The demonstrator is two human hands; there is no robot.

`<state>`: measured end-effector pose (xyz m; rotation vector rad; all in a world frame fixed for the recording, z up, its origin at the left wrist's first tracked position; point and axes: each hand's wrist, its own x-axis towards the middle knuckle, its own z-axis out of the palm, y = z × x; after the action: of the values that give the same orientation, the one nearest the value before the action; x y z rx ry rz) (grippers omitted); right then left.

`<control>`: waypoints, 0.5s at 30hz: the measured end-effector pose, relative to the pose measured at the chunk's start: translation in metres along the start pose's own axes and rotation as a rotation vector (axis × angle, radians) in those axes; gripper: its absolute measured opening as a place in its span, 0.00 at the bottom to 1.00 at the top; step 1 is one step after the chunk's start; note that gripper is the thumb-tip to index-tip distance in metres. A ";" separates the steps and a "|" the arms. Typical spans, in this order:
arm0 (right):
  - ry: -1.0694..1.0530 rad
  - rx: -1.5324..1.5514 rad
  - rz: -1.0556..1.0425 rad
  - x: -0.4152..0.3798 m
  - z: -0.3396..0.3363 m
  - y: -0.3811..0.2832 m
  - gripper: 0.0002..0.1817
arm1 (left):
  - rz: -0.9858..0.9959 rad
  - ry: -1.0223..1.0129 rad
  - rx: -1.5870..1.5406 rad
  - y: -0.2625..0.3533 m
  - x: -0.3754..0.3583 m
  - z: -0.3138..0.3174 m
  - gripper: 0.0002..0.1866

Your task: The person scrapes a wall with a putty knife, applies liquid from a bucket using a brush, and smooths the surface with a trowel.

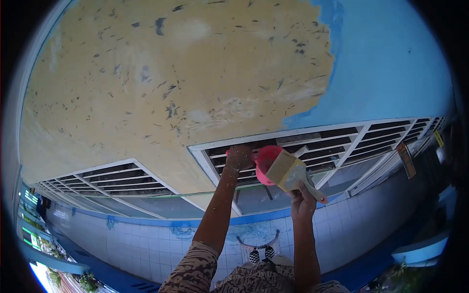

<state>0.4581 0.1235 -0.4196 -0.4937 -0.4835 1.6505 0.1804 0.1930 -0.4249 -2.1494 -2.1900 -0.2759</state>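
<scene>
My left hand [239, 156] is closed round the handle of a red plastic dipper [264, 163], held up in front of the slatted window. In my right hand [304, 201] is a wide paintbrush [292, 172], gripped by its pale handle with the bristles pointing up and left. The brush head overlaps the dipper's right side in this view, so part of the dipper is hidden. Ahead and above is a wall, with a beige, scuffed area [161, 73] on the left and blue paint [391, 68] on the right.
White-framed louvred windows [361, 139] run below the painted wall, with another window [110, 178] to the left. Far below lies a tiled floor [146, 241]. Checkered footwear [254, 256] shows beneath me on a raised support. A small sign [406, 160] hangs at right.
</scene>
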 end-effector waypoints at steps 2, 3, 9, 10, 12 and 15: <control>0.002 -0.104 -0.083 0.011 0.005 -0.002 0.28 | 0.008 -0.014 0.002 0.000 0.001 0.000 0.37; -0.016 -0.210 -0.143 0.015 0.005 0.000 0.29 | -0.012 -0.019 0.010 0.000 0.000 0.001 0.38; 0.067 -0.482 -0.321 0.023 -0.012 0.037 0.25 | 0.030 0.082 -0.006 -0.003 -0.002 0.004 0.42; 0.090 -0.483 -0.339 0.022 -0.012 0.040 0.25 | 0.059 0.079 -0.012 -0.004 -0.001 0.004 0.42; 0.087 -0.436 -0.303 0.022 -0.011 0.043 0.24 | 0.052 0.062 0.093 -0.007 0.000 0.005 0.43; 0.026 -0.605 -0.384 0.024 -0.014 0.048 0.23 | 0.050 0.110 -0.006 -0.008 -0.001 0.011 0.44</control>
<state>0.4245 0.1421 -0.4598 -0.8063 -1.0022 1.1108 0.1738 0.1942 -0.4360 -2.1335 -2.0764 -0.3885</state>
